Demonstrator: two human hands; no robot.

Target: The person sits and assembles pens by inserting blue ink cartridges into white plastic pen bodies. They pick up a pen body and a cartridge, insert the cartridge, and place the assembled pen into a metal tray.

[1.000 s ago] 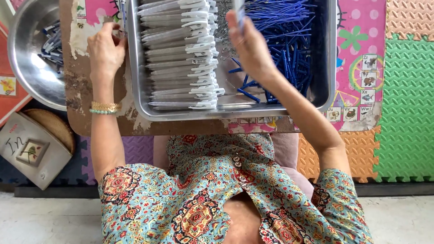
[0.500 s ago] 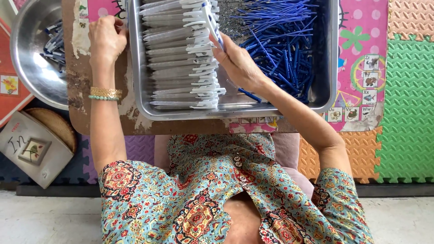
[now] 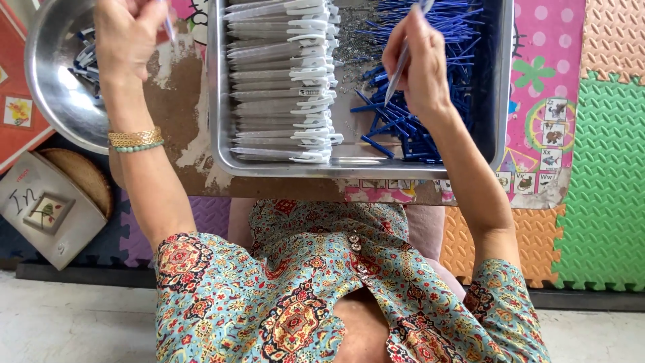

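Foam mats surround a worn desk (image 3: pixel 181 94) bearing a steel tray (image 3: pixel 218 87) and bowl (image 3: pixel 47 87). Right hand (image 3: pixel 420 67) pinches a clear tube (image 3: pixel 402 59) above blue sticks (image 3: pixel 430 128); left hand (image 3: pixel 127 33) holds a small piece over the bowl. Keep the pinch steady.

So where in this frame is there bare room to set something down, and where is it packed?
Bare brown board lies between the steel bowl and the metal tray. Inside the tray, a thin strip of bare floor runs along the near rim. The white-capped clear pieces and blue sticks crowd the rest.
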